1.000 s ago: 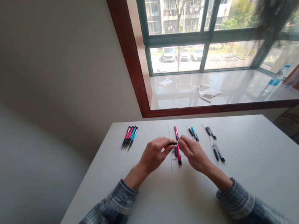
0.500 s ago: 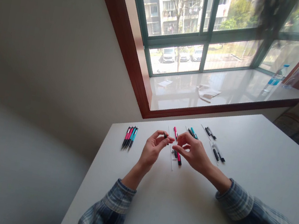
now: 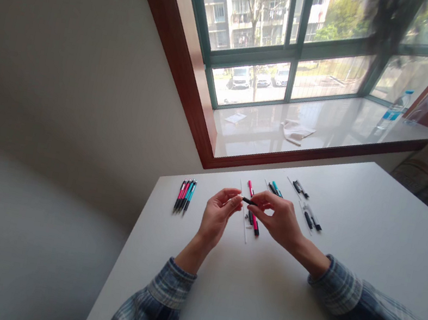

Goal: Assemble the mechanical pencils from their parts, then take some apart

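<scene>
Above the white table, my left hand and my right hand meet at a small black pen part, each pinching one end of it. Just below the hands lie a pink pen barrel and a thin white refill. Another pink piece lies behind the hands.
A row of several assembled pink, teal and black pens lies at the table's left. Teal and black pen parts and more black parts lie to the right. Behind is a window sill with a cloth and a water bottle.
Both hands lifted off the table by the pink barrel. The black part went up in the left fingers, then the right hand took hold of its other end.
</scene>
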`<state>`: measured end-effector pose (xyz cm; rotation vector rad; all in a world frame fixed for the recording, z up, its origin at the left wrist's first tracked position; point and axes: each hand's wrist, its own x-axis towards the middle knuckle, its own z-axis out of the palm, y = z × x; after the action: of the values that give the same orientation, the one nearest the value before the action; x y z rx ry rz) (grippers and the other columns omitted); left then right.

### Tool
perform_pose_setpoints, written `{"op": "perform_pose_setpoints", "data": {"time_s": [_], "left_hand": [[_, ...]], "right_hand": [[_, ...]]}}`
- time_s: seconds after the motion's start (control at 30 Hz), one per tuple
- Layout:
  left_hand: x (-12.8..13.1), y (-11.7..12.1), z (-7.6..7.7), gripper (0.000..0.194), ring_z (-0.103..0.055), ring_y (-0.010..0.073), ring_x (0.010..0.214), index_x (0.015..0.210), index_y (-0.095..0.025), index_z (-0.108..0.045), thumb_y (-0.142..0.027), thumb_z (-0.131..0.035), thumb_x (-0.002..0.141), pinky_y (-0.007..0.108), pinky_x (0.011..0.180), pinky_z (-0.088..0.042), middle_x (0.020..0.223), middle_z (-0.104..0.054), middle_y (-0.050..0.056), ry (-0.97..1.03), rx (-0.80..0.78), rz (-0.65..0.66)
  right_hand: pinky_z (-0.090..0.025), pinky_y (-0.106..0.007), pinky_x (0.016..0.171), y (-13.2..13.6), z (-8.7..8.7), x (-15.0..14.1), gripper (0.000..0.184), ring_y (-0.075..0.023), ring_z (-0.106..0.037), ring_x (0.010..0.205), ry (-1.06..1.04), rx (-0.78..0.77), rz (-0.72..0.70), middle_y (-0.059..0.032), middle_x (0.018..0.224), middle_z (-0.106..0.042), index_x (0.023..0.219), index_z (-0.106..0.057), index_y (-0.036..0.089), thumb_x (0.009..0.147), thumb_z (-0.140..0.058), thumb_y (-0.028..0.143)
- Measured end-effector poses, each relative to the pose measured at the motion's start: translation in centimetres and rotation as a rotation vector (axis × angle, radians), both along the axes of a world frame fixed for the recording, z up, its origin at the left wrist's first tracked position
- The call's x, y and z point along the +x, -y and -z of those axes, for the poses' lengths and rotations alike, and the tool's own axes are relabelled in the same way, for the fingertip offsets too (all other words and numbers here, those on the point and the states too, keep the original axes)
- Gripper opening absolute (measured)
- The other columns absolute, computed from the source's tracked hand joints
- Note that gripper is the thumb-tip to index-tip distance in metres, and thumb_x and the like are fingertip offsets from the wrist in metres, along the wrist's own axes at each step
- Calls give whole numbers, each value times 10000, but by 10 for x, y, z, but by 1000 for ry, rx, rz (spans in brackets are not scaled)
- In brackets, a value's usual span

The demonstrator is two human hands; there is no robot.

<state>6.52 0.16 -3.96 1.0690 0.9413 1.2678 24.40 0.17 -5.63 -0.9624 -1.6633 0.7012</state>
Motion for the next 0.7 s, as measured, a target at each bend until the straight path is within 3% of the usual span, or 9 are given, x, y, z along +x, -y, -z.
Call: {"op": "perform_pose_setpoints", "data": {"time_s": [0.13,0.4,0.7], "left_hand": [[-5,-4,-1,275,-649,130,769,880,-170,-743,-358,-876,728,304,805,-564,844,-706,27,-30,40,-50],[-2,-7,5,241,-625,131,775,882,-161,-740,-371,-823,798,284,791,-536,860,-710,37,-184,157,-104],[2,-5,4,232,-615,142,791,880,-160,-723,-364,-807,809,282,794,-516,863,-694,35,-228,167,-116]], "right_hand": [[-599,-375,750,-1,-2,2,202,-202,-689,752,37,27,13,-43,877,-739,974,-700,227,931,-691,424],[-516,-374,778,2,-4,3,158,-212,-647,818,179,40,8,-61,930,-720,983,-673,225,1005,-597,361],[-457,-331,769,2,1,1,167,-206,-622,833,254,-1,-3,-59,920,-692,987,-646,218,1041,-522,315]]}}
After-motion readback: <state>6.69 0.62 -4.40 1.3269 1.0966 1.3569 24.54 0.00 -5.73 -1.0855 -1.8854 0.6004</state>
